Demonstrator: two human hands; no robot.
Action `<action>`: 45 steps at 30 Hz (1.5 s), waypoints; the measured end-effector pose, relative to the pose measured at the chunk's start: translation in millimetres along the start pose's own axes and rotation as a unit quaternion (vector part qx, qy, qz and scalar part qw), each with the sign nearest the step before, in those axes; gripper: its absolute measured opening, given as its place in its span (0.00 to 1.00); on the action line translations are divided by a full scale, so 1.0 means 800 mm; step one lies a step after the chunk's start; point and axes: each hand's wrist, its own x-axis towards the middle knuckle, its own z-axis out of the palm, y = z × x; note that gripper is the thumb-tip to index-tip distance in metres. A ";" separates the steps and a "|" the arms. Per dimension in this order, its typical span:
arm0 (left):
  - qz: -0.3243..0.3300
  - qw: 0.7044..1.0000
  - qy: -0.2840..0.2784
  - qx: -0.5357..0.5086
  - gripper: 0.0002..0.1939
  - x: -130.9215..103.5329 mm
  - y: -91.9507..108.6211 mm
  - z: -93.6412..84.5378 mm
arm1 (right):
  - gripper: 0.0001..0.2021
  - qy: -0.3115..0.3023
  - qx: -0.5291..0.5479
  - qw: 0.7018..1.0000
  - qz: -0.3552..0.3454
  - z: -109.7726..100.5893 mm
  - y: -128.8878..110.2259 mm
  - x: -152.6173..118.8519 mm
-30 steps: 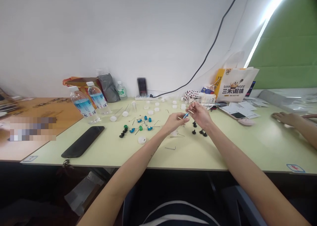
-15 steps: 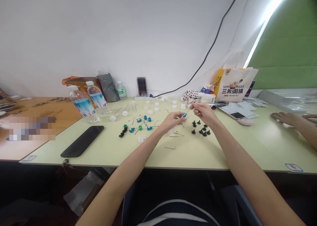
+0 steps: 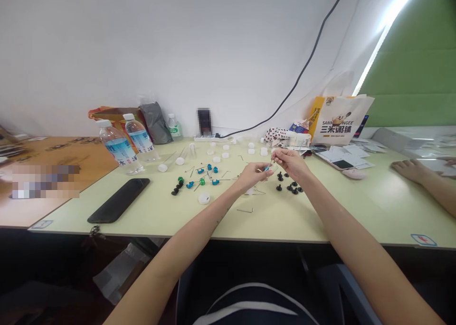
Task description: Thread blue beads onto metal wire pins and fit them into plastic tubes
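My left hand [image 3: 254,175] is closed around a small blue metal part [image 3: 267,168], mostly covered by the fingers. Close beside it, my right hand [image 3: 287,162] pinches a thin metal hex key, largely hidden by the fingertips, at the blue part. Several black knob-like parts [image 3: 294,190] stand just below my right hand. An L-shaped hex key [image 3: 245,210] lies on the table in front of my left hand. Left of that hand are more blue parts [image 3: 215,182], a green part [image 3: 202,181] and thin metal pins.
A black phone [image 3: 119,200] and two water bottles [image 3: 121,149] are on the left. Clear tubes [image 3: 181,156] and white caps [image 3: 216,159] stand farther back. A paper bag [image 3: 338,120] and papers sit at right, near another person's hand [image 3: 409,170].
My hands have drawn closer together, and the gap between the blue part and my right fingertips has narrowed. The view has shifted slightly.
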 end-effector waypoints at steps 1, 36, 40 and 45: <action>0.000 1.000 0.010 0.013 0.25 0.001 -0.001 0.000 | 0.10 0.002 -0.004 1.000 -0.009 0.001 -0.001 -0.001; -0.063 0.976 -0.142 -0.155 0.16 -0.022 0.033 0.001 | 0.12 -0.030 -0.185 0.976 -0.108 0.022 -0.016 -0.018; -0.066 0.977 -0.141 -0.142 0.15 -0.024 0.036 -0.001 | 0.12 -0.033 -0.168 0.981 -0.087 0.021 -0.014 -0.018; -0.068 0.976 -0.145 -0.148 0.15 -0.024 0.036 -0.001 | 0.12 -0.043 -0.150 0.985 -0.079 0.021 -0.012 -0.018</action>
